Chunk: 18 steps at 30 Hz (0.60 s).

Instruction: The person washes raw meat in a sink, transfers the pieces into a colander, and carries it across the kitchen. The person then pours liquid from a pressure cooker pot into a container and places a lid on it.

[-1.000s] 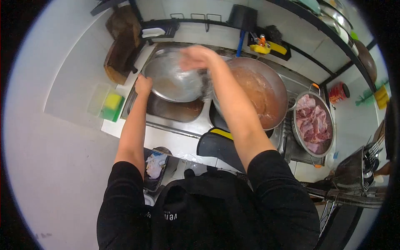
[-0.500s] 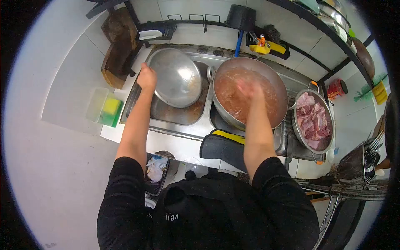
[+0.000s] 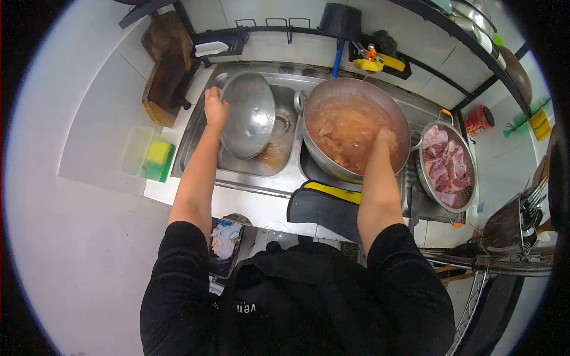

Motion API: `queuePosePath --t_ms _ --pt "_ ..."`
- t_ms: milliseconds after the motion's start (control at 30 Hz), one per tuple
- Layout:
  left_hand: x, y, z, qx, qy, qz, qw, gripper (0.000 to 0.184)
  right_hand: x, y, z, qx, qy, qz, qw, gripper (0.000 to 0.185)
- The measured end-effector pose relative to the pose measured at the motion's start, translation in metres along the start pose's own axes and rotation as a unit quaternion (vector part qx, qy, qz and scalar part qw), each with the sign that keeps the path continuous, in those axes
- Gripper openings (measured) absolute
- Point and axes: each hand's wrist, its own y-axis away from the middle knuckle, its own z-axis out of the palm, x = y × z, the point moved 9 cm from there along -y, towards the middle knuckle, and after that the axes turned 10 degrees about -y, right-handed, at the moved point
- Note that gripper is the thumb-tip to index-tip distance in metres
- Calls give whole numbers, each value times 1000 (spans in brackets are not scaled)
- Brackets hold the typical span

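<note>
My left hand [image 3: 215, 108] grips the left rim of a metal bowl [image 3: 248, 115], which is tilted over the left sink basin [image 3: 228, 160]. Reddish-brown liquid lies on the basin floor below it. My right hand [image 3: 387, 139] is dipped into the cloudy pinkish water [image 3: 347, 127] near the right side of a large metal pot [image 3: 317, 155]; its fingers are under the surface and hidden. To the right of the pot, a metal colander [image 3: 423, 184] holds several pieces of raw meat [image 3: 446, 163].
A faucet with a yellow piece [image 3: 369, 64] stands behind the pot. Black-and-yellow mats [image 3: 326, 207] drape over the counter's front edge. Left of the sink is a plastic container with a yellow-green sponge [image 3: 158, 153]. A utensil basket [image 3: 504, 228] stands at right.
The metal bowl has tipped more steeply, and liquid shows on the basin floor beneath it. My right hand has moved right and deeper into the pot's water.
</note>
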Motion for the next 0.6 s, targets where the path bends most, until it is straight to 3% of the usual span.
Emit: queuePosePath --t_ms 33,67,133,167,200,267,300,333,400,467,500,533,600 --pt "0 1 -2 -2 4 -4 1000 30 12 14 -23 44 -28 22 998 45" --pt "0 3 -1 -7 9 -8 1000 32 23 15 10 -70 -105 100 987 46" --pt "14 -2 1 20 30 34 999 36 43 35 73 -279 -194 288 896 51" --pt "24 -4 2 47 52 76 995 41 13 84 129 -377 -141 236 885 45" --pt "29 -8 9 41 54 78 995 41 1 125 179 -385 -98 304 866 45" --pt "34 -17 37 -71 52 21 996 50 -25 184 258 -458 13 259 850 49" --pt "43 -20 38 -108 25 -2 994 51 -60 226 272 -436 42 174 882 48" --pt "52 -21 33 -110 28 -1 994 51 -68 232 264 -433 42 173 884 48" --pt "51 -20 37 -183 30 -54 981 51 -98 220 241 -401 130 35 906 45" --pt "32 -26 50 -178 24 -41 983 53 -59 66 165 -294 106 -34 949 42" --pt "21 -28 56 -174 15 -31 984 55 -74 83 110 -134 239 -47 961 41" --pt "12 -28 54 -172 13 -35 984 55 -43 -49 32 -36 399 -96 911 47" --pt "0 -28 57 -195 1 -27 980 62 -53 9 -60 193 394 -81 895 64"
